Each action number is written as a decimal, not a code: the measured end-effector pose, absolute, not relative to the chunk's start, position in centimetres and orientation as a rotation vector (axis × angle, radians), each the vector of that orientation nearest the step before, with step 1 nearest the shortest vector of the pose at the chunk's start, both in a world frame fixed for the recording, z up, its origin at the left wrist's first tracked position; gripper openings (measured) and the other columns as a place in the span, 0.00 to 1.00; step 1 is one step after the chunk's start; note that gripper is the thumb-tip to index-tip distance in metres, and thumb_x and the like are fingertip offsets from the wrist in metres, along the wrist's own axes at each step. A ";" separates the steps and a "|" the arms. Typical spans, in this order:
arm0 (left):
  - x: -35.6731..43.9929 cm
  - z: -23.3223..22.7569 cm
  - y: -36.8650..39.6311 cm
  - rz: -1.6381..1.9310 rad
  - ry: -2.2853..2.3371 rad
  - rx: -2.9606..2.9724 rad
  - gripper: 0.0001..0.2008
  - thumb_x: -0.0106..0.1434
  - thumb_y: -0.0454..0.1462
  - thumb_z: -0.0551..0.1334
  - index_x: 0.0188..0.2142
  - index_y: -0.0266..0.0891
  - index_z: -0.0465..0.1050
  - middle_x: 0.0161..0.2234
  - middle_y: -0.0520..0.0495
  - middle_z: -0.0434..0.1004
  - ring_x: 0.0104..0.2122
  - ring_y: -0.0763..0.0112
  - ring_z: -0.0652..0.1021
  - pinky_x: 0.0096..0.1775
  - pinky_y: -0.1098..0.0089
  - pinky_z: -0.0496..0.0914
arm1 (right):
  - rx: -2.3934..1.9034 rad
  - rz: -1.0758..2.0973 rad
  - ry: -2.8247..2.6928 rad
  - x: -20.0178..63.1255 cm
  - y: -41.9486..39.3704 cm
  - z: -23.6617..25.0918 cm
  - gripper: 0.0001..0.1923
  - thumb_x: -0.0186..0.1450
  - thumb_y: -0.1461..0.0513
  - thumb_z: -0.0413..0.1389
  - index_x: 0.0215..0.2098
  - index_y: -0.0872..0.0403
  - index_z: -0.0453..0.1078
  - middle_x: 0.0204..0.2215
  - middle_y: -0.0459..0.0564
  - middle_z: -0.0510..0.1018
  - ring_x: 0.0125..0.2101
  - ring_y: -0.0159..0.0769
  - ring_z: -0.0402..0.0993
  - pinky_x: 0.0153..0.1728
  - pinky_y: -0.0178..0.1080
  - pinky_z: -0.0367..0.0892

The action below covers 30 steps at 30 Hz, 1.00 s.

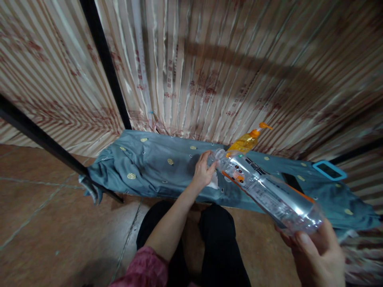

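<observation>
My right hand (318, 255) grips the base of a large clear plastic bottle (269, 195) with a silver and orange label. The bottle lies tilted, its neck pointing up and left. At the neck end, my left hand (205, 171) has its fingers closed around clear plastic; whether a separate cap is there I cannot make out. Just behind the bottle, a yellow pump bottle (243, 143) with an orange nozzle is partly hidden. A small white thing (213, 183), perhaps tissue or cloth, shows below my left hand.
A grey-blue cloth with yellow prints (155, 167) covers a low bench in front of my knees. On its right lie a dark flat object (292, 182) and a blue-rimmed item (329, 170). Black posts (104, 63) stand at the left, before a striped curtain (209, 79).
</observation>
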State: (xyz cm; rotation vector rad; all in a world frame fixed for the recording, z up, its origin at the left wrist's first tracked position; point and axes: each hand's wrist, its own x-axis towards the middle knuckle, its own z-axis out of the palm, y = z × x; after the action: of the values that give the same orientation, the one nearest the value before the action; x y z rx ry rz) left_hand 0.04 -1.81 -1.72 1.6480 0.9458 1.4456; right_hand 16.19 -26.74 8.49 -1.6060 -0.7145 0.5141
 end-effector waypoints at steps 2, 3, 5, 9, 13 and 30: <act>0.0 -1.7 -1.8 1.451 0.945 1.650 0.19 0.68 0.38 0.67 0.58 0.39 0.75 0.59 0.35 0.81 0.61 0.51 0.80 0.67 0.50 0.72 | -1.607 0.505 -0.727 16.5 -26.8 8.1 0.58 0.58 0.41 0.73 0.78 0.51 0.58 0.68 0.61 0.71 0.57 0.59 0.74 0.51 0.49 0.72; 0.0 -1.7 -1.8 1.454 0.943 1.649 0.19 0.68 0.38 0.67 0.57 0.39 0.75 0.59 0.35 0.81 0.61 0.51 0.80 0.67 0.50 0.72 | -1.604 0.503 -0.730 16.6 -26.9 8.0 0.57 0.59 0.42 0.72 0.78 0.51 0.59 0.67 0.60 0.72 0.54 0.56 0.75 0.47 0.46 0.72; 0.0 -1.7 -1.8 1.458 0.935 1.647 0.19 0.68 0.39 0.67 0.57 0.39 0.75 0.59 0.35 0.81 0.60 0.51 0.80 0.66 0.50 0.72 | -1.599 0.504 -0.719 16.6 -26.8 7.9 0.57 0.59 0.41 0.72 0.78 0.52 0.59 0.65 0.60 0.73 0.49 0.52 0.76 0.42 0.43 0.72; 0.0 -1.7 -1.8 1.453 0.926 1.649 0.20 0.68 0.39 0.66 0.58 0.36 0.75 0.59 0.32 0.80 0.61 0.49 0.80 0.66 0.50 0.72 | -1.570 0.519 -0.683 16.4 -26.6 8.0 0.59 0.58 0.42 0.74 0.78 0.52 0.59 0.63 0.61 0.74 0.47 0.50 0.75 0.39 0.42 0.70; 0.0 -1.7 -1.8 1.459 0.926 1.635 0.20 0.68 0.39 0.67 0.57 0.37 0.75 0.59 0.33 0.80 0.61 0.50 0.80 0.67 0.50 0.72 | -1.539 0.521 -0.683 16.3 -26.5 8.2 0.56 0.58 0.43 0.74 0.78 0.50 0.61 0.65 0.59 0.73 0.51 0.53 0.74 0.44 0.46 0.71; -0.1 -1.4 -1.9 1.435 0.963 1.641 0.19 0.66 0.37 0.67 0.56 0.41 0.75 0.59 0.37 0.81 0.61 0.51 0.80 0.67 0.49 0.72 | -1.568 0.601 -0.624 15.9 -26.7 9.0 0.61 0.56 0.43 0.74 0.80 0.50 0.56 0.67 0.63 0.71 0.52 0.58 0.76 0.61 0.63 0.65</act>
State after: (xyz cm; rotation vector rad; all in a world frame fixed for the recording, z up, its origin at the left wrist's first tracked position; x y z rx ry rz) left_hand -0.11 -1.94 -1.38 1.6411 0.9631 1.4354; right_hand 15.94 -26.74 8.96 -1.5680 -0.6243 0.6007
